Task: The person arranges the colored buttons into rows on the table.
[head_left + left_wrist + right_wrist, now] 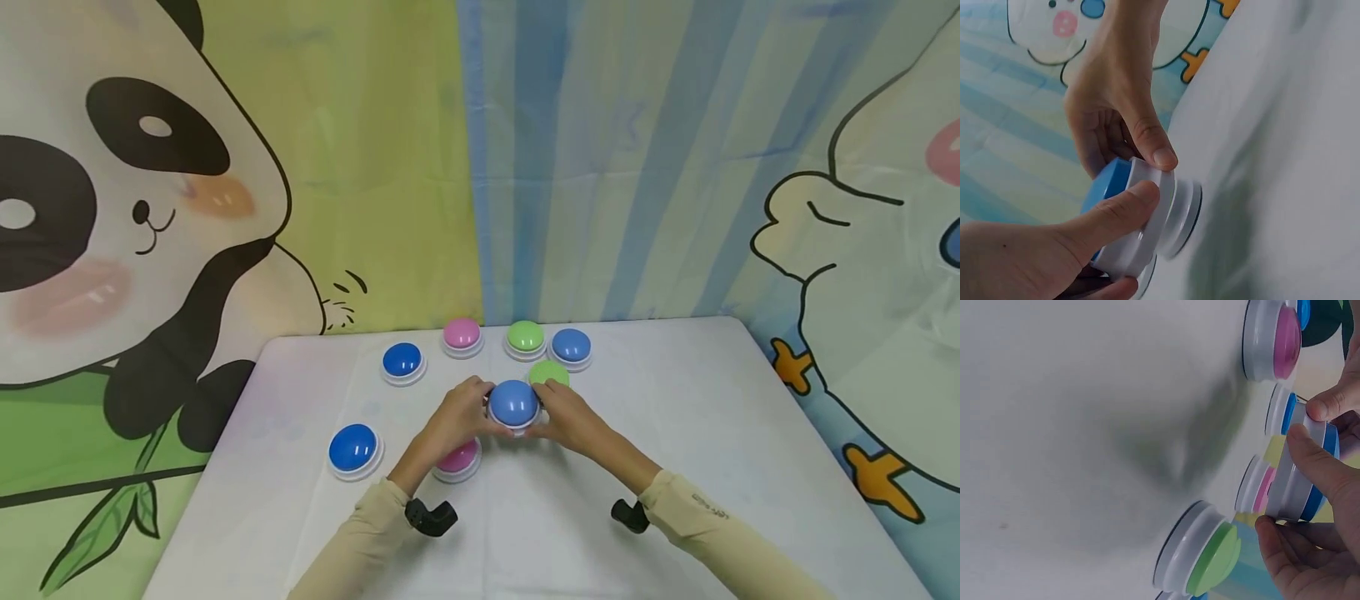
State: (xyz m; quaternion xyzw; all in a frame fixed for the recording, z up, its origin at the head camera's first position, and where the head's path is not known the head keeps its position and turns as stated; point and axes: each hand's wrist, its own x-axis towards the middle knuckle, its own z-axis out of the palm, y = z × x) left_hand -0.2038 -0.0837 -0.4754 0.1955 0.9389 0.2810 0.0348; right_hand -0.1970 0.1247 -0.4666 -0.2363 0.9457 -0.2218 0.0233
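Between both hands, a blue dome push button (513,403) with a white base is held up off the white table. My left hand (463,411) grips its left side, and my right hand (567,419) grips the right side. In the left wrist view, the thumbs of the left hand (1029,256) and right hand (1116,94) press on the button's white base (1147,231). A green push button (550,373) sits just behind the right hand. Under the left wrist is a pink push button (457,457), partly covered by that arm.
Along the table's (570,533) back stand a pink button (461,335), a green button (525,337) and a light blue button (572,347). Two darker blue buttons (402,360) stand on the left, the nearer one (353,448) larger in view. A printed cloth (600,167) hangs behind the table.
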